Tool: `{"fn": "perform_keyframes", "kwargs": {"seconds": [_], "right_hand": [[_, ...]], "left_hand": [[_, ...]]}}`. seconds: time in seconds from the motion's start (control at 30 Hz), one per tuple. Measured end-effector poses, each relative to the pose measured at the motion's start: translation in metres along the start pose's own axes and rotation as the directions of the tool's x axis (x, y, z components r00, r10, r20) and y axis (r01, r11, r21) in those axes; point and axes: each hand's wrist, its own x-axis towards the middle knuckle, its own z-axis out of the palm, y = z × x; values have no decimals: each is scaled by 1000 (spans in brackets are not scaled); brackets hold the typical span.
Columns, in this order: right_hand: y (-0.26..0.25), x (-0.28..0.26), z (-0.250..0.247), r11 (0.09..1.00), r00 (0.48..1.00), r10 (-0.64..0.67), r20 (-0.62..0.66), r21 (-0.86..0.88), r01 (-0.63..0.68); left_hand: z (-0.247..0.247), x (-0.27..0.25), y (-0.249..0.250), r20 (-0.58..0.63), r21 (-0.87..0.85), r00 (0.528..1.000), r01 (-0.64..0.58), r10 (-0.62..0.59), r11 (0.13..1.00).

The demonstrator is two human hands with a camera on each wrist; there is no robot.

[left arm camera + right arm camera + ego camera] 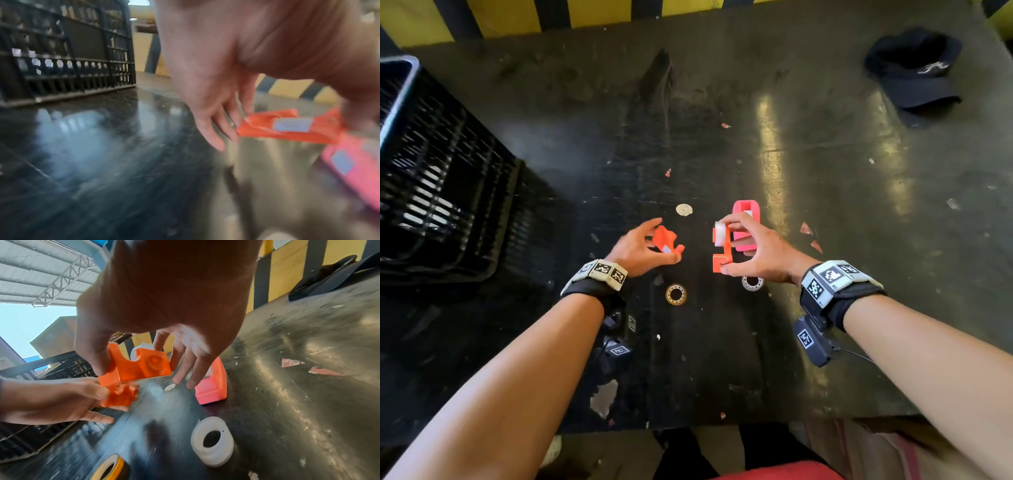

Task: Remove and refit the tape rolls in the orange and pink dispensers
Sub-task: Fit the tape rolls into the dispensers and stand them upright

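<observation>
The right hand (753, 251) holds the orange dispenser (722, 251) off the surface (825, 240), its grip pinching the body between thumb and fingers, a white part showing at its top. This leaves its open cradle facing the left hand (640, 251). That hand's grip is on a small orange piece (666, 240), pinched at the fingertips; judging by its toothed shape it is likely the dispenser's hub, taken out so a roll can come off or go on.

The pink dispenser (746, 224) lies on the surface just beyond the right hand, toward the middle, out of the way. 2 tape rolls lie flat nearer the front edge: a yellowish one (676, 294) below the left hand and a white one (752, 283) partly under the right wrist, both within easy reach for refitting. A small pale disc (684, 209) sits between the hands, farther back.

A black crate (441, 192) stands at the left edge and a dark cap (917, 72) near the far right corner.
</observation>
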Motion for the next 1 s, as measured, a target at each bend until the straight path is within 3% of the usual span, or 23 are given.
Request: {"fn": "perform_keyframes", "kwargs": {"seconds": [0.07, 0.13, 0.23, 0.83, 1.0], "right_hand": [[-5, -1, -4, 1000, 1000, 15, 5, 22, -15], [-11, 1, -9, 999, 1000, 9, 16, 43, -10], [-20, 4, -16, 997, 1000, -4, 28, 74, 2], [-34, 1, -28, 993, 998, 17, 63, 116, -24], [-35, 0, -30, 996, 997, 22, 70, 82, -28]], "left_hand": [[-4, -5, 21, 158, -196, 988, 30, 1, 980], [-6, -9, 40, 273, -238, 961, 20, 47, 971], [-6, -16, 58, 352, -335, 931, 32, 93, 942], [-6, -23, 84, 402, -339, 902, -12, 156, 941], [-7, -26, 85, 409, -328, 905, 28, 115, 944]]}}
